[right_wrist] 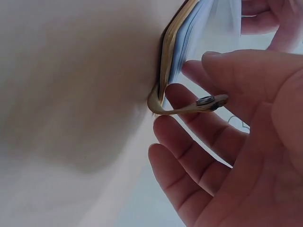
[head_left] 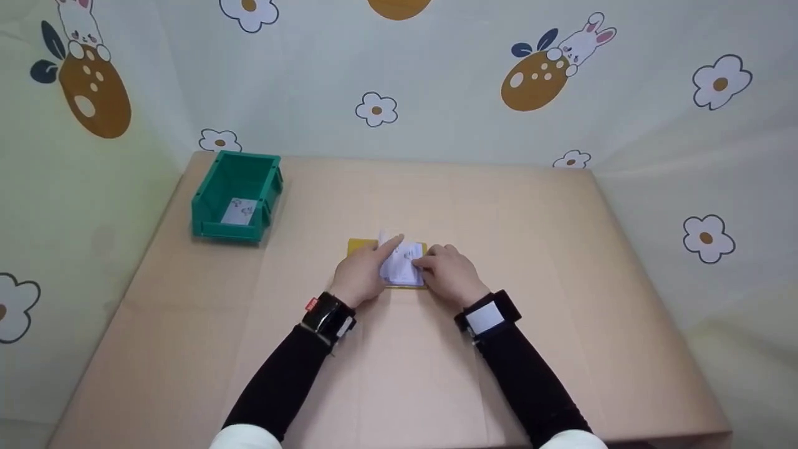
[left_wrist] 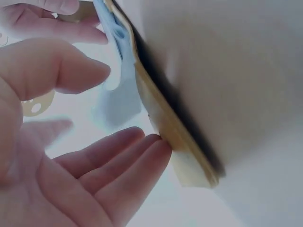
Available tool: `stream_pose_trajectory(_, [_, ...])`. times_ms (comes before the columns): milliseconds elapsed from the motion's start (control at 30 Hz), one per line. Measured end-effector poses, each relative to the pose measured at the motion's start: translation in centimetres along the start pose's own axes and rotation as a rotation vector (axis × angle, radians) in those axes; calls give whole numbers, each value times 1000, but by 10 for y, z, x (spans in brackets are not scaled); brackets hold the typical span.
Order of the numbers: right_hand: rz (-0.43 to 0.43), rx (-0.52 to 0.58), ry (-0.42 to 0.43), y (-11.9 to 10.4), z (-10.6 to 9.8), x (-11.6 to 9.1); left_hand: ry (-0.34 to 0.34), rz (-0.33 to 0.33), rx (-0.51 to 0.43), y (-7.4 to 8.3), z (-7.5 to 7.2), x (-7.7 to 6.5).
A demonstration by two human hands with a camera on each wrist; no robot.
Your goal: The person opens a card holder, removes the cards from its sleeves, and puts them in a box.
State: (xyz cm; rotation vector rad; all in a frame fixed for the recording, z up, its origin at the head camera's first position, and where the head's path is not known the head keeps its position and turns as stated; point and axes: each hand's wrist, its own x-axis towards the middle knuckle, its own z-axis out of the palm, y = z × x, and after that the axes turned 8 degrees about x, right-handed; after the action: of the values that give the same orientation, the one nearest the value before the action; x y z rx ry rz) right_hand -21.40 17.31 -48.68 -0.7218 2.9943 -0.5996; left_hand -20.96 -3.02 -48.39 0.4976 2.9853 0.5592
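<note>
A small notebook [head_left: 402, 265] with a yellow cover lies open on the table, its white pages printed with small drawings. My left hand [head_left: 361, 271] lies over its left side; in the left wrist view, fingertips touch the yellow cover [left_wrist: 182, 142] while the thumb is close to a raised, curved page [left_wrist: 113, 71]. At the right edge, my right hand [head_left: 450, 271] pinches the pages [right_wrist: 182, 45] between thumb and index finger. A strap [right_wrist: 180, 110] with a metal snap curves out from the cover, in front of the right hand's curled fingers.
A green open-fronted bin [head_left: 242, 232] stands at the table's back left, with a white printed card [head_left: 239, 211] inside. The table [head_left: 530, 249] has a tan cover. Pale patterned curtains [head_left: 449, 93] hang behind and at both sides.
</note>
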Motion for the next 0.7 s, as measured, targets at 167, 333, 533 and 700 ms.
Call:
stream_pose_trajectory(167, [7, -15, 2, 0, 1, 0, -28, 4, 8, -2, -2, -2])
stream_pose_trajectory(333, [-13, -14, 15, 0, 2, -1, 18, -41, 40, -6, -4, -4])
stream_pose_trajectory(533, [-21, -13, 26, 1, 2, -1, 78, -77, 174, -8, -3, -5])
stream_pose_trajectory(700, [-7, -14, 20, 1, 3, 0, 115, -77, 212, -10, -2, -5])
